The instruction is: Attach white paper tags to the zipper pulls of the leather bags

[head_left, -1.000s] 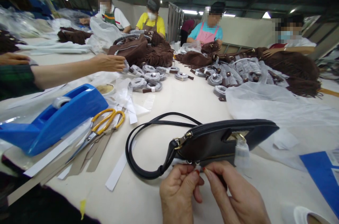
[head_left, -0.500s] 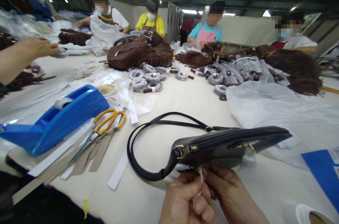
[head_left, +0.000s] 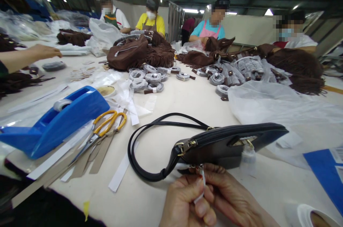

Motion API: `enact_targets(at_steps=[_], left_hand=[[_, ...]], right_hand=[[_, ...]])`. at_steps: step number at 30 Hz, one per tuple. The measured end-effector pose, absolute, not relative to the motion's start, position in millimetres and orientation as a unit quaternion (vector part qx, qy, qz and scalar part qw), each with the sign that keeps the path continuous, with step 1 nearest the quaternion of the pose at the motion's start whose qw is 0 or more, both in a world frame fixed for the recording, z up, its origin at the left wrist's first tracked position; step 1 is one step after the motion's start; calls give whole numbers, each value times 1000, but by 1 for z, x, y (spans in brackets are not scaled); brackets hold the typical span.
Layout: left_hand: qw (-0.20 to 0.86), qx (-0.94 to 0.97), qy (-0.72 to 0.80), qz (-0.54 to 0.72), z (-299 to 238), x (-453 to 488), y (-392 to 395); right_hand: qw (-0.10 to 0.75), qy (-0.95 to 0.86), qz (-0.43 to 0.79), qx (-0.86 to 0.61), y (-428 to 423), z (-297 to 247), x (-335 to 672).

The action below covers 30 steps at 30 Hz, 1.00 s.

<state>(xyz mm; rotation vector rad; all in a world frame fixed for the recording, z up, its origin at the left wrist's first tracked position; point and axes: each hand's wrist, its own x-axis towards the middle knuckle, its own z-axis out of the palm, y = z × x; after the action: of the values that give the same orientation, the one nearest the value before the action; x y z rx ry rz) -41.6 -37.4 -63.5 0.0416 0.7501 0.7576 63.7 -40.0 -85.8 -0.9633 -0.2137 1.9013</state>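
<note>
A black leather handbag [head_left: 214,150] with a zipper along its upper edge and brass-coloured fittings rests tilted on the table, its strap [head_left: 134,155] looped to the left. Just below the bag's near side, my left hand [head_left: 184,200] is closed in a pinch on a thin white strip [head_left: 199,197]. The strip hangs by a small metal piece [head_left: 200,167] at the bag. My right hand [head_left: 227,191] is closed against it from the right, fingertips under the bag; what they grip is hidden. A plastic-wrapped fitting [head_left: 248,155] hangs from the bag's front.
To the left are a blue tape dispenser [head_left: 66,119], yellow-handled scissors [head_left: 107,127] and paper strips. Coiled wrapped straps [head_left: 152,78] and brown fringed bags [head_left: 128,53] lie farther back. Plastic sheeting [head_left: 270,102] spreads at right. Several co-workers sit opposite; another person's hand [head_left: 45,52] reaches in at left.
My hands stay at the same spot under the bag, which has tipped slightly. At left, another person's hand has let go of a wrapped coil, now on the table.
</note>
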Motion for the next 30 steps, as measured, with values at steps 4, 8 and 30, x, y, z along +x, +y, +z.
enact_targets(at_steps=[4, 8, 30], left_hand=[[858, 49, 329, 391, -74, -45, -41], [850, 64, 326, 410, -80, -46, -43], [729, 74, 399, 551, -78, -25, -50]], right_hand=[[492, -118, 762, -404, -42, -88, 63], [513, -154, 713, -451, -50, -80, 64], [538, -155, 644, -522, -61, -82, 67]])
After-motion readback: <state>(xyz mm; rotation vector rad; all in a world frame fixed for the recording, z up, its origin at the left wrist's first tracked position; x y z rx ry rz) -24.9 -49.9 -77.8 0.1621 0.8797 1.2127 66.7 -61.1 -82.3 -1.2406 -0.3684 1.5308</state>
